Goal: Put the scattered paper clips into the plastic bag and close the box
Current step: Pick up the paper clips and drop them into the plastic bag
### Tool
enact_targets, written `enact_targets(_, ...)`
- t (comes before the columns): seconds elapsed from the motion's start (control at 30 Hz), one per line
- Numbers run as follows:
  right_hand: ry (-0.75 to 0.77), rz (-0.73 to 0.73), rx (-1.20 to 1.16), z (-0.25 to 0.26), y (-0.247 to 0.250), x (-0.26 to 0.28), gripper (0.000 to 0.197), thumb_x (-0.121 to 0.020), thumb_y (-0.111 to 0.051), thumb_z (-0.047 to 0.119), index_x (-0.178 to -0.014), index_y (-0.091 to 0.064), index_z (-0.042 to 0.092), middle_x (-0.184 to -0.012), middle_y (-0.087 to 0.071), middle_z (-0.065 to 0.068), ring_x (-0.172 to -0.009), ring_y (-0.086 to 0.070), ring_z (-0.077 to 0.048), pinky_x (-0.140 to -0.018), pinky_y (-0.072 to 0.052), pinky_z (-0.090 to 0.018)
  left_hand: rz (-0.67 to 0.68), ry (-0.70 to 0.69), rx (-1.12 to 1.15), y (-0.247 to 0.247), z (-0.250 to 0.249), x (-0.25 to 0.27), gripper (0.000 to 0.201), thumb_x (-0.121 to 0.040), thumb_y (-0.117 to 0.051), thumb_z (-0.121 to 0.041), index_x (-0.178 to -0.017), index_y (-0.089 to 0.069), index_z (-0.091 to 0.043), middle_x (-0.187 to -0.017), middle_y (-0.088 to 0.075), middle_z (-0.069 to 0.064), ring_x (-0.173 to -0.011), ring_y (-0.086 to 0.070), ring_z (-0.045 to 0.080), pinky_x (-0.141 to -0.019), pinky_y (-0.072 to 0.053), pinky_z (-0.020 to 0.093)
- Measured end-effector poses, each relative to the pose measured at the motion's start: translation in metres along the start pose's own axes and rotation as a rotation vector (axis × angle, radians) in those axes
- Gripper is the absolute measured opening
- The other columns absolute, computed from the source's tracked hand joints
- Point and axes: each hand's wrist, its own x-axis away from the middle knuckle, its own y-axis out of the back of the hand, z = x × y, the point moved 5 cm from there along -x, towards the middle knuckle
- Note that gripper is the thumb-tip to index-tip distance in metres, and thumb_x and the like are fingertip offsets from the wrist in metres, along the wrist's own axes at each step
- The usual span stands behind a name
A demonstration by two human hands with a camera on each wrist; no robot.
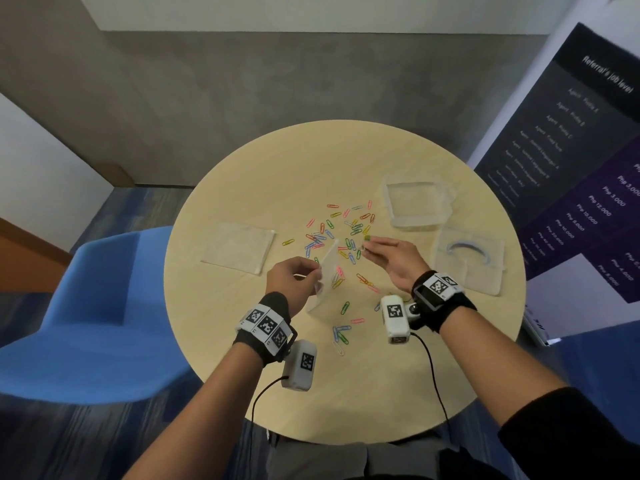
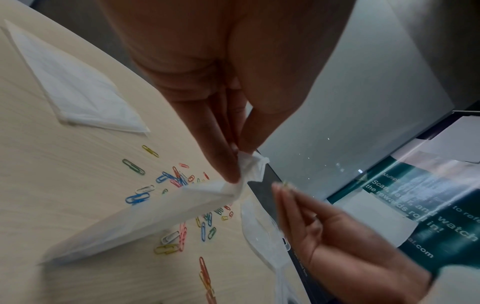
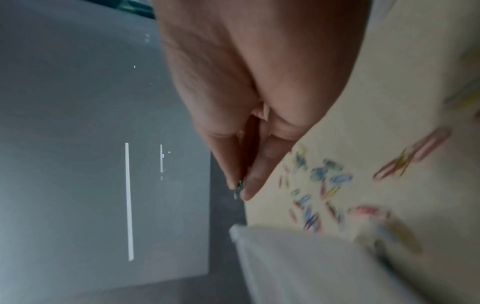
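Observation:
Several coloured paper clips (image 1: 346, 230) lie scattered across the middle of the round wooden table (image 1: 277, 161). My left hand (image 1: 311, 271) pinches the edge of a small clear plastic bag (image 1: 327, 275) and holds it up on the table; the pinch on the bag (image 2: 244, 181) shows close up in the left wrist view. My right hand (image 1: 365, 245) hovers just right of the bag, thumb and fingers pinching a green paper clip (image 1: 367, 239). The right wrist view shows that clip (image 3: 239, 188) between the fingertips. A clear plastic box (image 1: 417, 204) stands open at the back right.
A flat plastic bag (image 1: 240, 245) lies at the table's left. Another bag with a curved band inside (image 1: 469, 258) lies at the right, near the box. A blue chair (image 1: 86, 306) stands left of the table. A printed banner (image 1: 571, 168) stands at the right.

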Motion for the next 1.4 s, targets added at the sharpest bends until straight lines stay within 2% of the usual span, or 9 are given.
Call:
enact_targets(0.2, 0.027, 0.271, 0.137, -0.010, -0.054, 0.027, 0.019, -0.081, -0.067, -0.010, -0.100, -0.066, -0.009, -0.098, -0.070, -0.022, -0.089, -0.069, -0.028, -0.080, -0.059, -0.029, -0.017, -0.024, 0.015, -0.003, -0.002, 0.002, 0.006, -0.088, -0.071, -0.012, -0.085, -0.073, -0.017, -0.083, -0.075, 0.004, -0.069, -0.073, 0.020, -0.073, -0.064, 0.039)
enact_targets(0.5, 0.502, 0.189, 1.261, -0.011, -0.079, 0.040, 0.016, -0.083, -0.068, 0.008, -0.096, -0.078, 0.008, -0.091, -0.077, -0.008, -0.085, -0.070, -0.017, -0.085, -0.051, -0.023, -0.026, -0.007, 0.076, 0.001, 0.000, 0.004, 0.005, -0.091, -0.067, -0.007, -0.090, -0.071, -0.010, -0.083, -0.072, 0.008, -0.065, -0.074, 0.020, -0.078, -0.063, 0.044)
enact_targets(0.67, 0.387, 0.192, 1.172, -0.019, -0.085, 0.035, 0.027, -0.088, -0.058, -0.003, -0.110, -0.072, 0.003, -0.111, -0.071, -0.014, -0.104, -0.067, -0.023, -0.096, -0.051, -0.031, -0.040, -0.014, 0.087, 0.003, 0.000, 0.005, 0.005, -0.091, -0.068, -0.007, -0.088, -0.070, -0.010, -0.080, -0.072, 0.007, -0.067, -0.074, 0.023, -0.079, -0.063, 0.047)
enact_targets(0.73, 0.379, 0.159, 1.057, -0.020, -0.083, 0.034, 0.022, -0.082, -0.067, -0.003, -0.102, -0.074, 0.003, -0.100, -0.074, -0.013, -0.090, -0.072, -0.021, -0.085, -0.059, -0.037, -0.043, -0.017, 0.085, 0.004, -0.001, 0.004, 0.003, -0.090, -0.068, -0.008, -0.089, -0.071, -0.008, -0.081, -0.072, 0.008, -0.068, -0.075, 0.024, -0.078, -0.063, 0.047)
enact_targets(0.87, 0.425, 0.147, 0.925, -0.010, -0.079, 0.043, 0.014, -0.072, -0.081, 0.007, -0.086, -0.077, 0.007, -0.080, -0.074, -0.005, -0.074, -0.071, -0.014, -0.064, -0.057, -0.017, -0.039, -0.016, 0.091, 0.007, 0.000, 0.002, 0.003, -0.090, -0.068, -0.007, -0.091, -0.071, -0.006, -0.084, -0.073, 0.011, -0.070, -0.075, 0.027, -0.077, -0.063, 0.045)
enact_targets(1.0, 0.415, -0.007, 0.931, 0.003, -0.027, 0.034, 0.017, -0.081, -0.073, 0.010, -0.098, -0.075, 0.010, -0.091, -0.074, -0.006, -0.081, -0.071, -0.022, -0.073, -0.062, -0.038, -0.070, 0.003, 0.118, 0.020, 0.003, -0.003, 0.004, -0.089, -0.069, -0.006, -0.087, -0.071, -0.008, -0.088, -0.073, 0.012, -0.070, -0.073, 0.024, -0.073, -0.064, 0.039)
enact_targets(1.1, 0.128, -0.192, 1.494, -0.014, 0.039, 0.025, 0.056, -0.088, -0.065, 0.026, -0.139, -0.047, 0.009, -0.135, -0.055, -0.014, -0.125, -0.051, -0.030, -0.107, -0.042, -0.041, -0.103, 0.024, 0.128, 0.035, 0.009, -0.007, 0.006, -0.089, -0.069, -0.005, -0.086, -0.071, -0.010, -0.089, -0.073, 0.012, -0.073, -0.072, 0.026, -0.072, -0.064, 0.037)
enact_targets(1.2, -0.258, -0.187, 1.615, -0.064, 0.072, 0.033, 0.084, -0.094, -0.055, 0.035, -0.153, -0.003, 0.007, -0.157, -0.011, -0.026, -0.144, -0.020, -0.039, -0.117, -0.025, -0.043, -0.107, 0.029, 0.128, 0.045, 0.013, -0.010, 0.005, -0.089, -0.069, -0.005, -0.087, -0.071, -0.009, -0.089, -0.073, 0.011, -0.073, -0.072, 0.025, -0.073, -0.064, 0.036)
enact_targets(1.4, -0.079, -0.291, 1.576, -0.111, 0.033, 0.019, 0.073, -0.099, -0.041, 0.021, -0.152, 0.006, 0.003, -0.158, 0.008, -0.025, -0.148, 0.007, -0.038, -0.122, -0.004, -0.043, -0.095, 0.028, 0.112, 0.056, 0.018, -0.005, 0.003, -0.089, -0.069, -0.006, -0.090, -0.072, -0.007, -0.089, -0.073, 0.011, -0.075, -0.073, 0.026, -0.070, -0.063, 0.032)
